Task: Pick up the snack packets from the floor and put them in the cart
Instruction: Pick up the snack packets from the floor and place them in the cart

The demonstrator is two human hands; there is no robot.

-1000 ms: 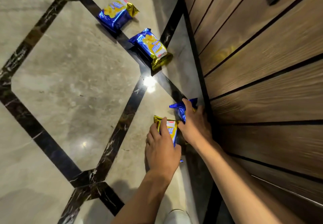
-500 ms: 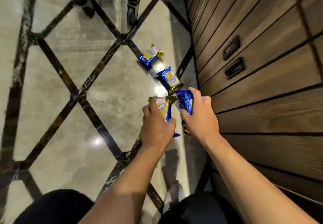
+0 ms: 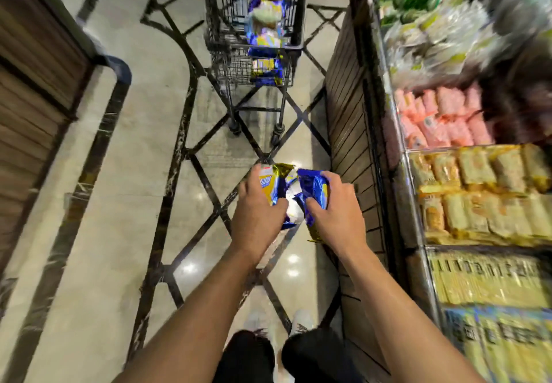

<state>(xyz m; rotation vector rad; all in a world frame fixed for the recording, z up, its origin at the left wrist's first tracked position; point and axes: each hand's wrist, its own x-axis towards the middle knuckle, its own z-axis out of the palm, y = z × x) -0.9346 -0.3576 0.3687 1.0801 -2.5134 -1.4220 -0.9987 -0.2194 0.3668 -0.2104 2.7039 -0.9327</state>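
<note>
Packets in transit: each of my hands carries one snack packet, both clear of the floor (image 3: 113, 203) and in front of my body. My left hand (image 3: 258, 215) wraps its fingers around a blue-and-yellow packet (image 3: 273, 184), thumb on one side and fingers on the other, so the printed face points up. My right hand (image 3: 334, 212) grips a second blue packet (image 3: 313, 191) the same way, with the gold sealed end hanging below the palm. The two packets sit just beside each other, nearly touching at their upper corners. I judge that one packet per hand halves the trips to the cart.

The cart (image 3: 254, 54) stands ahead of me in the aisle, well apart from my hands, its wheels on the dark floor inlay. The basket already holds several packets of the same blue-and-yellow kind (image 3: 265, 39), stacked along its middle. The shelving (image 3: 478, 173) on my right carries rows of bagged goods; motion blur hides their labels. A wooden panel (image 3: 35, 69) runs along the left.

Current step, as I judge it: carry phase, with release into the basket not yet done. The next move calls for closing the gap to the cart and lifting both hands over the basket rim. Whether more packets lie on the floor cannot be told from this view.
</note>
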